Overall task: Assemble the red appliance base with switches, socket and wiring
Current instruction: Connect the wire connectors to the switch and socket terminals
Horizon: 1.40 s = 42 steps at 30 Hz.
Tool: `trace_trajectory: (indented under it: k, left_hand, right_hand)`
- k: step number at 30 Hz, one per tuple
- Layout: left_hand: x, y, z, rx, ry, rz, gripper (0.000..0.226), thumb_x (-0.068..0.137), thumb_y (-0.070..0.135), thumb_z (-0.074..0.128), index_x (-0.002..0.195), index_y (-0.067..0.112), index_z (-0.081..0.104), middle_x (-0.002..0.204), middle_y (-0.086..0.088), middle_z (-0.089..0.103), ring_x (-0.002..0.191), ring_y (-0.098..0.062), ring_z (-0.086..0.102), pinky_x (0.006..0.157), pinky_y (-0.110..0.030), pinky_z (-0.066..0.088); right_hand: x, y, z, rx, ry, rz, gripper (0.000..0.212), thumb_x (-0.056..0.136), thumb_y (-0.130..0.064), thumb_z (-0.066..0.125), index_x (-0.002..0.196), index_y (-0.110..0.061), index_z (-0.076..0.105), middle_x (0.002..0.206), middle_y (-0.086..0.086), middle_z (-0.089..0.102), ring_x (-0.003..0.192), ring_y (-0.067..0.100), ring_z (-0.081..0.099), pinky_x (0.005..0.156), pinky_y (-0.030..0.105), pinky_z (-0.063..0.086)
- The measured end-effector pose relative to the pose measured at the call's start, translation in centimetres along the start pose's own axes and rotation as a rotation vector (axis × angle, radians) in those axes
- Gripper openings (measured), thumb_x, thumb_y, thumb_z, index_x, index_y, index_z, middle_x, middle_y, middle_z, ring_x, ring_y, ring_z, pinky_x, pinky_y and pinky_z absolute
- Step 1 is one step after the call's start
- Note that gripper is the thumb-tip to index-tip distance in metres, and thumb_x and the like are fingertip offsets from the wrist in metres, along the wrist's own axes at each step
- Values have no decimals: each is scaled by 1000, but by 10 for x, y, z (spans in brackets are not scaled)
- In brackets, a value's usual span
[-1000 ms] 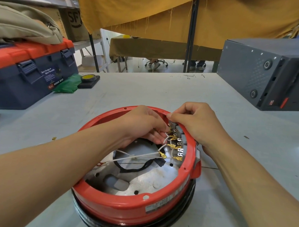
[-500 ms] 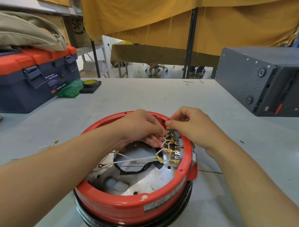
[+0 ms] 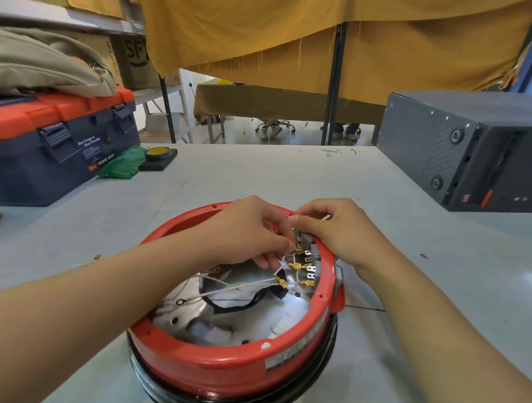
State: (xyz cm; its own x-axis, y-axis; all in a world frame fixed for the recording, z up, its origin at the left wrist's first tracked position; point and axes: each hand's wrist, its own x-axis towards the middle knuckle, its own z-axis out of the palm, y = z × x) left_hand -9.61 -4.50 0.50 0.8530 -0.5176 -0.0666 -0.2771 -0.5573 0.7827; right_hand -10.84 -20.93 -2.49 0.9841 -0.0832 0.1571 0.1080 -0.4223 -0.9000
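A person is wiring the red base [image 3: 221, 364], which is sitting upside down on the grey table [image 3: 259, 176] directly in front of them. The left hand [image 3: 245, 231] is reaching inside the shell, fingers curled and pinching a thin white wire [image 3: 242, 285] near the brass terminals [image 3: 297, 266]. The right hand [image 3: 339, 232] is curling over the rim, pinching another wire end above the switch block [image 3: 309, 261].

The base looks rigid and fairly heavy, steady enough to work in without bracing. The wires look limp and light, the terminals small and easily bent; they are probably best gripped at the metal crimp, not the insulation.

Compared with a second ago, both hands are sitting at the same corner of the rim, with only the fingertips shifting slightly.
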Motion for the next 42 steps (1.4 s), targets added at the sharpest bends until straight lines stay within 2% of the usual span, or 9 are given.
trace_trajectory:
  k: [4,6,13,19,24,29,37,42]
  left_hand:
    - [5,1,7,27,5,-17,6,80,10,70,79,4,71,66,-12,71,53,-13,67,53,-20,55]
    - [5,-2,8,26,12,-13,7,81,10,70,78,4,71,67,-13,72,53,-13,67,51,-18,53]
    - [1,-7,9,108,43,71,10,85,12,66,76,9,70,57,1,68,48,-4,62,50,-13,49]
    - [-4,-8,11,265,64,151,12,88,17,61,77,16,66,61,1,69,50,1,60,54,-10,46]
    - [-5,-8,11,386,89,202,11,89,25,58,79,20,60,63,6,65,57,1,56,60,-18,45]
    - [-6,-9,12,423,96,225,9,91,24,55,83,20,57,68,6,66,64,-1,58,62,-19,45]
    - [-6,-9,15,465,135,267,11,90,23,55,79,20,55,62,9,61,67,7,52,60,-9,37]
    - [-5,-9,15,484,148,281,13,90,22,55,78,20,54,61,9,57,66,8,50,60,-9,37]
  right_hand:
    - [1,0,-1,53,-55,5,8,81,-22,73,85,-17,76,79,5,73,68,13,65,70,30,54]
    - [1,1,0,76,-58,9,8,80,-21,73,85,-16,76,80,7,73,71,16,67,73,33,56]
    - [2,3,1,92,-43,18,9,79,-25,75,84,-18,76,76,0,72,64,7,65,59,17,53]
    - [4,5,2,101,-35,21,8,78,-25,75,83,-18,76,79,2,73,69,12,67,70,27,55]
    - [5,7,2,85,-38,3,7,80,-25,74,83,-19,76,78,1,73,67,8,66,65,20,54]
    - [6,9,2,82,-44,-9,6,81,-24,73,82,-20,76,77,1,73,64,7,65,60,17,52]
    - [7,11,2,75,-35,-18,5,80,-25,73,80,-21,75,76,1,72,67,11,67,63,23,53]
    - [7,11,2,69,-37,-19,5,80,-26,73,80,-22,75,76,0,72,67,11,68,62,22,52]
